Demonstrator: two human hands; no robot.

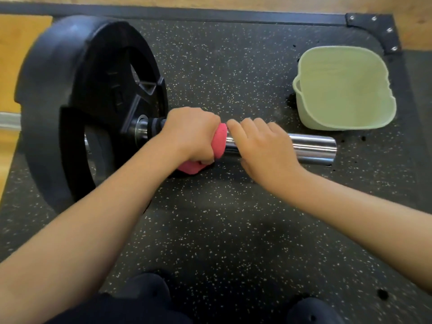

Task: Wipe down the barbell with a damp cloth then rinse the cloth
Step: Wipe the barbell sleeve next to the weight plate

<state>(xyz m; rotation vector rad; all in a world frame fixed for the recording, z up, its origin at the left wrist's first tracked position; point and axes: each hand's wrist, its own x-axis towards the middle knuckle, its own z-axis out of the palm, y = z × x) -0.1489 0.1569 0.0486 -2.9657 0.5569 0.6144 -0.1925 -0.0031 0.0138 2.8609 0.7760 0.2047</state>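
Observation:
The barbell's chrome sleeve (313,148) lies across the speckled rubber floor, pointing right, with black weight plates (77,106) loaded on its left part. My left hand (189,134) grips a pink cloth (219,141) wrapped round the sleeve just right of the collar; a fold of the cloth hangs below my wrist. My right hand (266,148) rests on the sleeve right beside the cloth, fingers laid over the top of the metal. The sleeve's free end sticks out past my right hand.
A pale green bucket (343,90) stands on the floor behind the sleeve's end, at the right. A black metal frame edge (374,29) with bolts borders the mat at the back. My dark shoes (149,293) are at the bottom.

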